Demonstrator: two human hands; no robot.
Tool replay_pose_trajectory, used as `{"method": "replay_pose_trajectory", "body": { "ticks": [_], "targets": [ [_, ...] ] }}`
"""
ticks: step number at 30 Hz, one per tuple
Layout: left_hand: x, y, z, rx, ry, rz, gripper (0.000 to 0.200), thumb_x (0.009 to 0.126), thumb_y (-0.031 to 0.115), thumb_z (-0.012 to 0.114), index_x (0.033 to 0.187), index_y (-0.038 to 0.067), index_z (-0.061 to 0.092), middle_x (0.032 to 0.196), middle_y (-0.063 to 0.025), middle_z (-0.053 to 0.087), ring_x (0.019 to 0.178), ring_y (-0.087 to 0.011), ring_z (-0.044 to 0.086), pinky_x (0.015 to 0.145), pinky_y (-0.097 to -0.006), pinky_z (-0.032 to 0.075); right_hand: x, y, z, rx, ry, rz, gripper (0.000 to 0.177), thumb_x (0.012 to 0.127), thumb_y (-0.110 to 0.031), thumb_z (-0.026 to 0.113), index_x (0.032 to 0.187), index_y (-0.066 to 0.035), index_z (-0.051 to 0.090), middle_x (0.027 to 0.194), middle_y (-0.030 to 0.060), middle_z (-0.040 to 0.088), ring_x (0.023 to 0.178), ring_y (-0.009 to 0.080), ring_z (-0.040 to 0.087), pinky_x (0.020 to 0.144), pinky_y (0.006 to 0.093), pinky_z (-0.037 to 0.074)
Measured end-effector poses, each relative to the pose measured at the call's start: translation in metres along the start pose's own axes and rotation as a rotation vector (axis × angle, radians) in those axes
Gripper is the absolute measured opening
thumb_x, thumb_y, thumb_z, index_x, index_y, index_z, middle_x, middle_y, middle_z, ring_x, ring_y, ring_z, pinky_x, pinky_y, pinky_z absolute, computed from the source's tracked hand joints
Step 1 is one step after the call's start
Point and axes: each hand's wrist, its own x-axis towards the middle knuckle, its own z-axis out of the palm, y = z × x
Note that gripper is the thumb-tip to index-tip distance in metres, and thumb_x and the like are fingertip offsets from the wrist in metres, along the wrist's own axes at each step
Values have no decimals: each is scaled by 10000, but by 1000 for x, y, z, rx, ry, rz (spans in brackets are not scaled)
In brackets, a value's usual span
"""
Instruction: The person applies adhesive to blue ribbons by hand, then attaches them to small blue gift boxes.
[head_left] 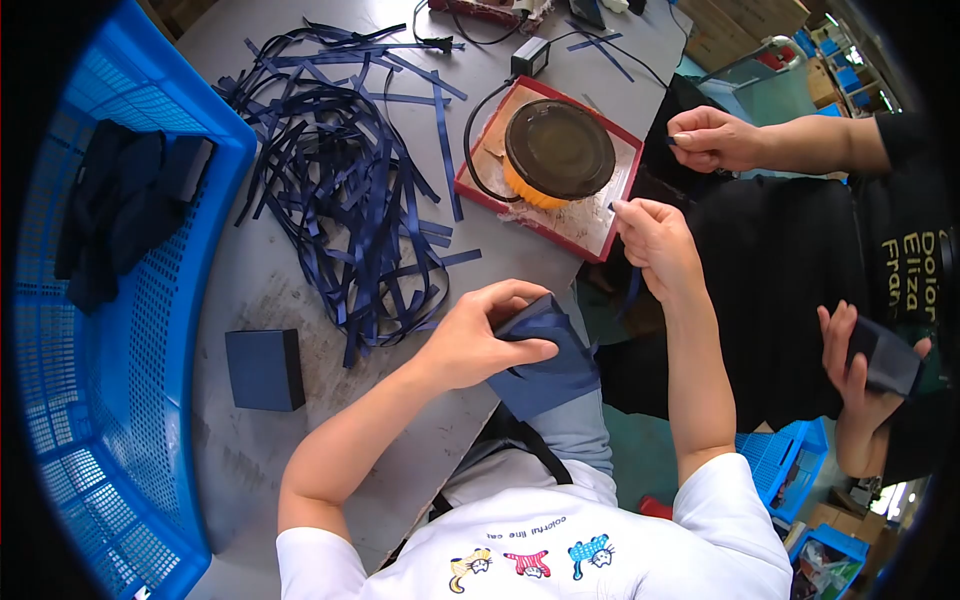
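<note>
My left hand [488, 338] is closed around a dark blue box [550, 365], held tilted over my lap, with blue ribbon lying across it. My right hand [660, 245] is raised by the corner of a red-rimmed tray [628, 170], thumb and forefinger pinched on a ribbon whose dark tip shows at the fingertips. A strip of blue ribbon [631, 288] hangs below that hand. Within the tray stands a round orange pot [535, 190] with a dark brown top. Left of the pot lies a tangled heap of blue ribbons [345, 190].
A second dark blue box [262, 370] sits on the grey table [330, 455]. The blue perforated basket [205, 200] at left holds dark items. Right, a co-worker in black has one hand [715, 140] near the tray and another [850, 375] holding a dark box. A cable [468, 135] runs beside the pot.
</note>
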Motion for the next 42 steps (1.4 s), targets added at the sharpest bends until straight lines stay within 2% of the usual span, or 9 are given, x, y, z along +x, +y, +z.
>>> {"method": "replay_pose_trajectory", "body": {
  "ticks": [3, 7, 12, 16, 29, 32, 34, 40, 42],
  "targets": [
    [-12, 8, -11, -2, -17, -2, 517, 665, 119, 777, 1117, 14, 550, 896, -61, 625, 833, -101, 575, 777, -249, 453, -22, -8, 9, 51, -128, 42, 225, 879, -119, 560, 665, -62, 520, 508, -85, 364, 411, -3, 278, 379, 162, 186],
    [-37, 17, -20, 22, -34, -27, 520, 625, 90, 798, 1077, 13, 553, 928, -58, 627, 871, -110, 582, 812, -255, 442, -53, -22, 24, -252, -378, -16, 231, 809, -108, 596, 599, -21, 556, 542, -31, 486, 456, 9, 357, 418, 187, 248],
    [-67, 30, -19, 23, -69, 39, 556, 585, 101, 828, 1057, -6, 553, 951, -78, 625, 883, -130, 591, 836, -260, 441, -82, -36, 52, -352, -716, -19, 240, 799, -102, 629, 590, 1, 569, 521, -24, 506, 469, 19, 403, 433, 195, 290],
    [-81, 45, -12, 186, -51, 163, 555, 554, 96, 843, 1024, -20, 571, 915, -90, 628, 847, -134, 610, 799, -257, 467, -95, -42, 67, -585, -801, -213, 195, 770, -109, 622, 623, 15, 590, 521, 53, 532, 438, 110, 456, 432, 249, 343],
    [-89, 54, -6, 331, -59, 321, 563, 542, 120, 842, 1021, -16, 579, 888, -116, 634, 786, -196, 643, 730, -269, 491, -107, -45, 78, -723, -777, -331, 172, 762, -123, 629, 655, 12, 616, 537, 81, 565, 423, 161, 503, 406, 255, 360],
    [-89, 51, -5, 343, -40, 322, 560, 545, 123, 840, 1021, -16, 578, 898, -118, 633, 787, -200, 644, 732, -275, 494, -111, -43, 80, -792, -713, -366, 159, 743, -120, 646, 653, 7, 611, 534, 76, 559, 423, 180, 515, 401, 261, 369],
    [-89, 50, -5, 352, -24, 321, 559, 547, 124, 839, 1021, -17, 577, 903, -119, 633, 788, -202, 644, 735, -277, 496, -114, -40, 81, -955, -595, -561, 157, 718, -130, 672, 645, -9, 603, 536, 70, 552, 429, 195, 532, 399, 270, 386],
    [-88, 43, -4, 371, 35, 314, 552, 558, 96, 834, 1028, -22, 569, 912, -105, 630, 819, -175, 635, 758, -275, 490, -106, -33, 82, -1035, -484, -626, 179, 684, -152, 706, 632, -26, 591, 546, 67, 554, 433, 209, 547, 404, 290, 417],
    [-88, 34, -6, 155, 53, 180, 554, 570, 84, 832, 1040, -16, 557, 924, -93, 626, 847, -141, 615, 788, -261, 470, -98, -36, 77, -868, -527, -552, 248, 693, -201, 731, 812, -18, 613, 725, 71, 597, 648, 177, 600, 566, 269, 466]
  ]
}}
